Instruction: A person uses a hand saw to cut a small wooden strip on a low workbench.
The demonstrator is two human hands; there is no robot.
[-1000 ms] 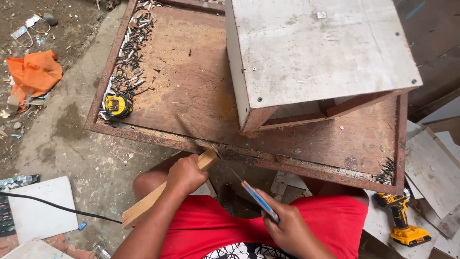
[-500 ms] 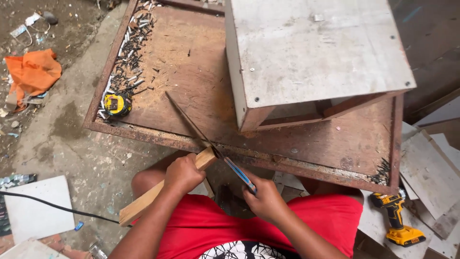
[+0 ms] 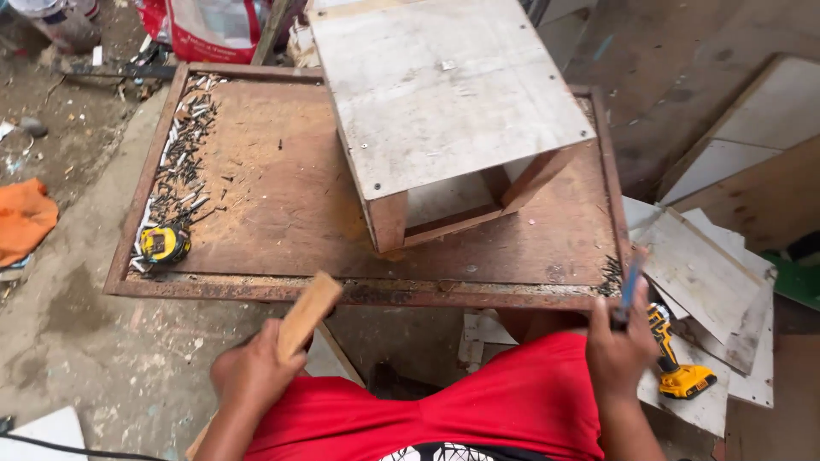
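My left hand (image 3: pixel 254 376) is closed around a light wooden strip (image 3: pixel 306 314), whose cut end points up towards the near rim of the rusty-framed work table (image 3: pixel 342 292). At the table's near right corner, my right hand (image 3: pixel 619 350) grips the blue handle of a hand saw (image 3: pixel 631 283). The saw's blade is hidden from view. A grey plywood box (image 3: pixel 444 102) stands on the table, well beyond both hands.
A yellow tape measure (image 3: pixel 164 243) and a heap of nails (image 3: pixel 184 162) lie along the table's left edge. On the floor at right a yellow cordless drill (image 3: pixel 679 369) rests on white boards (image 3: pixel 705 277). An orange cloth (image 3: pixel 21 218) lies far left.
The saw was lying across the strip at the table's edge. My right hand has since carried it off to the right, and my left hand has drawn the strip back from the edge.
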